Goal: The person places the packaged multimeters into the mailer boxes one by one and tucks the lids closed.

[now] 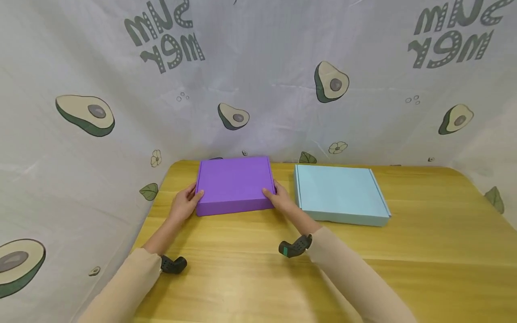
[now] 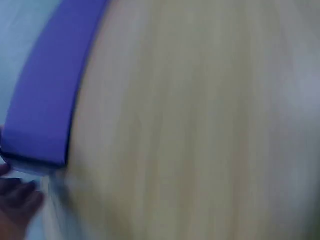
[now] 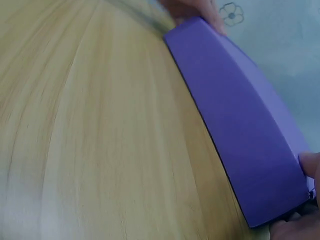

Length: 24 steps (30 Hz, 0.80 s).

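A flat purple cardboard box, lid closed, is held between both hands at the back left of the wooden table. My left hand grips its left side near the front corner, thumb over the top edge. On the opposite side, my right hand holds the front right corner, with its thumb on the lid. The right wrist view shows that hand's fingers curled at the lower corner of the box. In the left wrist view the box's long front face appears blurred, with left-hand fingers beside its end.
A closed light blue box of similar shape lies to the right, close to my right hand. Behind the wooden table hangs a white curtain printed with avocados. Black wrist cameras sit on both forearms.
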Motion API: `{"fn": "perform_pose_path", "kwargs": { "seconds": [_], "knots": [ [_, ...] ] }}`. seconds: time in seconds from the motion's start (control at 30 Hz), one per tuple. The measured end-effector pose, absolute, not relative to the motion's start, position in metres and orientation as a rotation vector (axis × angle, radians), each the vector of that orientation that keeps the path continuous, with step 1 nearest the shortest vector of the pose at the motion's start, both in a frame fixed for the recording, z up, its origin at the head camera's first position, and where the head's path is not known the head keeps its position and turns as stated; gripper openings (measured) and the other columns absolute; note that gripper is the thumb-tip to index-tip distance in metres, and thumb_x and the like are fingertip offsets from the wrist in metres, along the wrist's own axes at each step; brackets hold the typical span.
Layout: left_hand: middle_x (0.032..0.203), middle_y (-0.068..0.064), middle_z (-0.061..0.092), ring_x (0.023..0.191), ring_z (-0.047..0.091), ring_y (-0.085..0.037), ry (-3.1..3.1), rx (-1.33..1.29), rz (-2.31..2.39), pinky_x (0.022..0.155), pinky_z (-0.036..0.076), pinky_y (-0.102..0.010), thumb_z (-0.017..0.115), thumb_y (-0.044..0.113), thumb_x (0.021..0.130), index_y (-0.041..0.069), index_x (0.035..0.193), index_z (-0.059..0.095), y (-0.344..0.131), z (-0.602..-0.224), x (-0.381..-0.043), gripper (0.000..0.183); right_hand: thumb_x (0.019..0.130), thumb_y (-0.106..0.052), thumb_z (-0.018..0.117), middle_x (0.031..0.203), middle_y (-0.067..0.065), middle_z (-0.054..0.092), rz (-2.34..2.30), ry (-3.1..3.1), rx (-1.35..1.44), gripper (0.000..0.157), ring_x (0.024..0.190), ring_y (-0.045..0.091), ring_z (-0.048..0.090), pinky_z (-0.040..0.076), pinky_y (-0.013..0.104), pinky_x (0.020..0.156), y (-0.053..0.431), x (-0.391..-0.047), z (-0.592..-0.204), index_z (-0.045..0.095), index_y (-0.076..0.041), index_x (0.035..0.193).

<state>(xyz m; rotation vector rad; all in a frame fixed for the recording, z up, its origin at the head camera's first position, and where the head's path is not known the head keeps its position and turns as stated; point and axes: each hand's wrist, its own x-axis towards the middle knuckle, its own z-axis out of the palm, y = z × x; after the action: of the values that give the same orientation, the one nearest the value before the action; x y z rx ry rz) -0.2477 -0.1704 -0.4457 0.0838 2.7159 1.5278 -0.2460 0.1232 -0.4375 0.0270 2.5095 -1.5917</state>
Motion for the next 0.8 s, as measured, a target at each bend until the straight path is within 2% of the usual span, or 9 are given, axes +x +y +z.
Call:
{"fn": "perform_pose_path", "kwargs": {
  "seconds": [0.17, 0.27, 0.37, 0.53, 0.7, 0.8],
  "knots": [
    [0.141, -0.017, 0.040, 0.127, 0.039, -0.037, 3.113, 0.733, 0.778, 0.100, 0.035, -0.053, 0.066, 0.038, 0.083, 0.004, 0.133, 0.049, -0.190, -0.437, -0.248, 0.063, 0.095, -0.026, 0.050, 0.144, 0.026, 0.031, -1.550, 2.544, 0.017, 0.066, 0.131, 0.039, 0.033, 0.029, 0.046, 0.108, 0.123, -0.245, -0.437, 0.018, 0.001, 0.146],
    [0.144, -0.014, 0.037, 0.130, 0.036, -0.035, 3.018, 0.943, 0.570, 0.101, 0.034, -0.053, 0.074, 0.039, 0.076, 0.006, 0.136, 0.045, -0.196, -0.434, -0.248, 0.075, 0.095, -0.027, 0.051, 0.144, 0.025, 0.031, -1.566, 2.527, 0.041, 0.066, 0.131, 0.038, 0.033, 0.028, 0.046, 0.108, 0.125, -0.243, -0.438, 0.018, -0.001, 0.146],
    [0.148, -0.012, 0.030, 0.135, 0.029, -0.033, 2.949, 0.985, 0.507, 0.103, 0.032, -0.052, 0.078, 0.038, 0.071, 0.007, 0.141, 0.037, -0.197, -0.434, -0.249, 0.086, 0.095, -0.028, 0.051, 0.145, 0.023, 0.031, -1.581, 2.520, 0.067, 0.066, 0.132, 0.037, 0.032, 0.028, 0.046, 0.108, 0.128, -0.242, -0.441, 0.018, -0.002, 0.147],
    [0.149, -0.012, 0.029, 0.136, 0.028, -0.031, 2.954, 1.003, 0.459, 0.102, 0.033, -0.052, 0.079, 0.034, 0.070, 0.007, 0.142, 0.035, -0.194, -0.435, -0.250, 0.089, 0.095, -0.028, 0.051, 0.146, 0.022, 0.029, -1.600, 2.498, 0.074, 0.068, 0.133, 0.036, 0.030, 0.028, 0.046, 0.108, 0.130, -0.242, -0.445, 0.017, -0.003, 0.147],
    [0.136, -0.018, 0.046, 0.126, 0.044, -0.030, 3.081, 1.183, 0.320, 0.096, 0.043, -0.044, 0.077, 0.025, 0.074, -0.001, 0.132, 0.048, -0.190, -0.437, -0.253, 0.070, 0.094, -0.026, 0.053, 0.147, 0.023, 0.026, -1.632, 2.473, 0.048, 0.069, 0.135, 0.035, 0.027, 0.028, 0.043, 0.108, 0.132, -0.245, -0.447, 0.016, -0.001, 0.147],
    [0.128, -0.018, 0.053, 0.119, 0.051, -0.029, 3.152, 1.258, 0.271, 0.089, 0.048, -0.041, 0.076, 0.021, 0.075, -0.002, 0.126, 0.055, -0.189, -0.439, -0.255, 0.059, 0.094, -0.026, 0.054, 0.148, 0.022, 0.026, -1.646, 2.474, 0.036, 0.069, 0.135, 0.034, 0.027, 0.029, 0.042, 0.108, 0.132, -0.247, -0.448, 0.017, 0.000, 0.146]
  ]
}}
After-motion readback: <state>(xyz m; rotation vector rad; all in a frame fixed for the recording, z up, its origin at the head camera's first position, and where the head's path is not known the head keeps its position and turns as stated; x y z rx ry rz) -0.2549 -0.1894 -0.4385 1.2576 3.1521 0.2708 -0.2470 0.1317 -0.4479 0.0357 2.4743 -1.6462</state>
